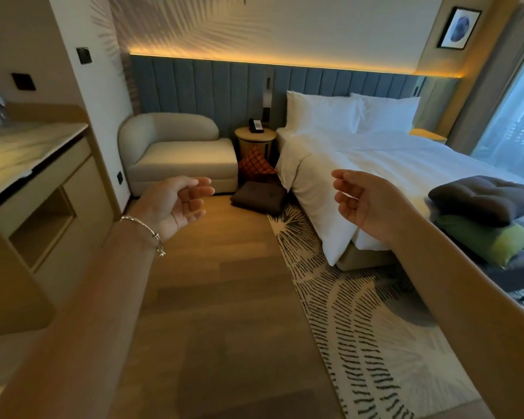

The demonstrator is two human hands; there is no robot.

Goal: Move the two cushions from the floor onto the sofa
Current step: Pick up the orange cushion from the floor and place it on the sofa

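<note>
Both forearms reach forward, left hand (176, 204) and right hand (363, 201) spread wide, empty; brown cushion (257, 197) and orange patterned cushion (254, 164) lie well ahead between them, beside sofa (179, 158).

floor (230, 285) | brown cushion (258, 197) flat | patterned cushion (255, 165) propped | rug (360, 328)

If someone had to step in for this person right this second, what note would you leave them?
Left hand: open, holding nothing, raised in front.
Right hand: open, holding nothing, raised in front.
Brown cushion: flat on the floor between the sofa and the bed.
Orange patterned cushion: propped upright just behind it, by the round side table.
Done: nothing yet; the sofa seat holds no cushion.
Left: walk over, lift both cushions, set them on the sofa.
</note>
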